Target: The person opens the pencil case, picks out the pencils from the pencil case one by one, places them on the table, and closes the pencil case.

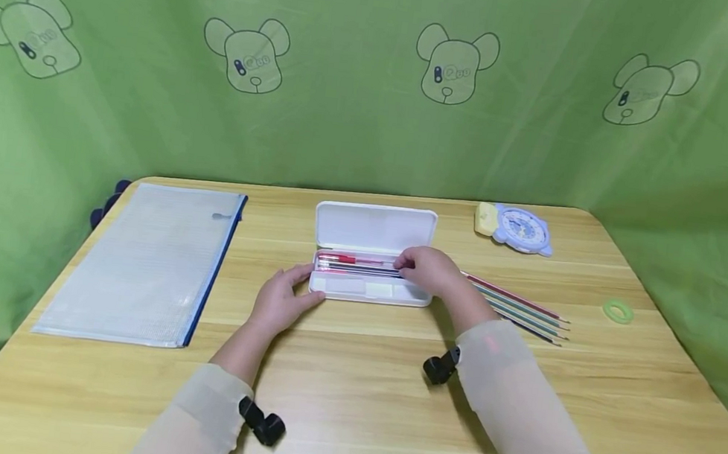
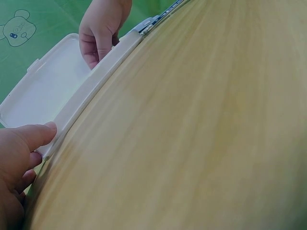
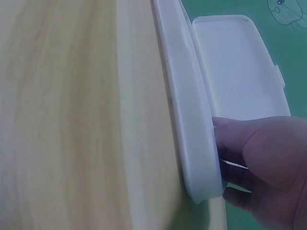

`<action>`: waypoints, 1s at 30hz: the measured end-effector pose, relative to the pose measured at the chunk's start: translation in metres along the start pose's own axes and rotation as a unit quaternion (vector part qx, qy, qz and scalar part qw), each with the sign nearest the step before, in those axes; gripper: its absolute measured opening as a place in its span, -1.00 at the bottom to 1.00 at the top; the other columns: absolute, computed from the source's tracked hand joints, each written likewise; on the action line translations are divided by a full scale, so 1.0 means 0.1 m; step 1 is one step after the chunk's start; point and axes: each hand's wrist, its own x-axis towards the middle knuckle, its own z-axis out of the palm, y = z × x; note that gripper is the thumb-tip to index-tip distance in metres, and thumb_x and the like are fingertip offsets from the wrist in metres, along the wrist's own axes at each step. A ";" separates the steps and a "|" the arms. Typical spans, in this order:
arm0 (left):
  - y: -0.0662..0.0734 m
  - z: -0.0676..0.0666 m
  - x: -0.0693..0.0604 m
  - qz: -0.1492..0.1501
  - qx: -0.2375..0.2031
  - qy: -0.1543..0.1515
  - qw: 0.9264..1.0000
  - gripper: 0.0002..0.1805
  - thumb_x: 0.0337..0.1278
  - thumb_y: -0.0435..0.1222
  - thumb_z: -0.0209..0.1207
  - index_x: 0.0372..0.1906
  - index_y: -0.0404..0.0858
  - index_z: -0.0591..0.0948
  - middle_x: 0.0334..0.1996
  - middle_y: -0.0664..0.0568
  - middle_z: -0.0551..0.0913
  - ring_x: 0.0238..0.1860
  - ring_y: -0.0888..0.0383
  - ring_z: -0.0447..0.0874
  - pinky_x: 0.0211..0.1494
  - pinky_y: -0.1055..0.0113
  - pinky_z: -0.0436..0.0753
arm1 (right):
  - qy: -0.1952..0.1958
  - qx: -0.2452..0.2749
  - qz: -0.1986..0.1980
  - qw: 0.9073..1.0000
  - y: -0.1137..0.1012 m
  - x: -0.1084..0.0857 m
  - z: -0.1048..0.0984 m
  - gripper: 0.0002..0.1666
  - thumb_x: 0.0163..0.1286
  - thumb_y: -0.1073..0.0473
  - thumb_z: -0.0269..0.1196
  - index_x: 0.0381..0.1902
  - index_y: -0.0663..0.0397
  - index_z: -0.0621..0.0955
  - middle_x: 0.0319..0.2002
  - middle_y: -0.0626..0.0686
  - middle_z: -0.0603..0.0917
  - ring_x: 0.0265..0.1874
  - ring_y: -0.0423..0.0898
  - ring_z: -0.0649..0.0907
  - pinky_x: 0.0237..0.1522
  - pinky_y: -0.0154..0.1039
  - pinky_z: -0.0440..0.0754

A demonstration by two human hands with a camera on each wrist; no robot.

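An open white pencil case [image 1: 370, 290] lies on the table, its lid [image 1: 375, 230] raised at the back. Inside are a red pen [image 1: 341, 259] and slim dark pencils [image 1: 359, 269]. My left hand [image 1: 279, 300] holds the case's left end, thumb at the front corner and fingers along the side; the left wrist view shows this thumb [image 2: 41, 135] on the rim. Over the right part of the case, my right hand [image 1: 432, 271] reaches in with bent fingers at the pencils' right ends. Its fingertips are partly hidden, so their grip on a pencil is unclear.
Several colored pencils [image 1: 523, 305] lie fanned out right of the case, partly behind the right forearm. A blue and yellow toy clock [image 1: 520, 229] sits at the back right, a green ring [image 1: 617, 310] near the right edge. A clear zip folder [image 1: 137, 268] lies left.
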 end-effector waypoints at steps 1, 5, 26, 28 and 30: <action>0.00 0.00 0.00 0.000 0.001 0.000 1.000 -0.34 0.17 -0.09 0.31 0.35 -0.20 0.45 0.33 -0.05 0.50 0.45 -0.06 0.32 0.65 0.04 0.00 | -0.002 -0.005 -0.001 1.000 -0.01 0.00 0.00 -0.76 0.41 0.22 0.15 -0.04 0.12 0.67 0.00 0.13 0.72 0.07 0.09 0.62 0.30 0.06 0.50; 0.00 0.00 0.00 0.001 0.005 0.000 1.000 -0.34 0.17 -0.09 0.31 0.35 -0.21 0.45 0.33 -0.06 0.51 0.45 -0.06 0.32 0.64 0.03 0.00 | -0.011 -0.013 0.001 1.000 -0.03 0.00 -0.02 -0.75 0.42 0.23 0.15 -0.03 0.11 0.67 0.02 0.13 0.71 0.08 0.09 0.62 0.31 0.06 0.49; -0.01 0.00 0.01 0.003 0.007 0.004 1.000 -0.34 0.16 -0.10 0.32 0.34 -0.21 0.46 0.31 -0.06 0.53 0.44 -0.07 0.33 0.64 0.04 0.02 | -0.001 0.045 0.009 0.999 -0.01 -0.04 -0.04 -0.74 0.38 0.27 0.19 -0.02 0.16 0.69 -0.03 0.16 0.72 0.06 0.10 0.61 0.29 0.08 0.49; 0.00 0.00 0.01 0.003 0.007 0.004 1.000 -0.34 0.16 -0.10 0.32 0.34 -0.21 0.46 0.31 -0.05 0.53 0.44 -0.07 0.33 0.64 0.04 0.02 | 0.006 0.053 0.007 0.999 -0.01 -0.06 -0.05 -0.73 0.37 0.26 0.20 -0.02 0.16 0.69 -0.05 0.15 0.71 0.04 0.08 0.61 0.25 0.06 0.51; 0.00 0.00 0.01 0.002 0.007 0.004 1.000 -0.34 0.16 -0.09 0.32 0.34 -0.21 0.46 0.31 -0.06 0.52 0.45 -0.07 0.32 0.64 0.04 0.02 | 0.014 0.060 0.002 0.998 0.01 -0.09 -0.07 -0.72 0.37 0.24 0.20 0.00 0.16 0.68 -0.07 0.15 0.71 -0.01 0.06 0.61 0.20 0.04 0.53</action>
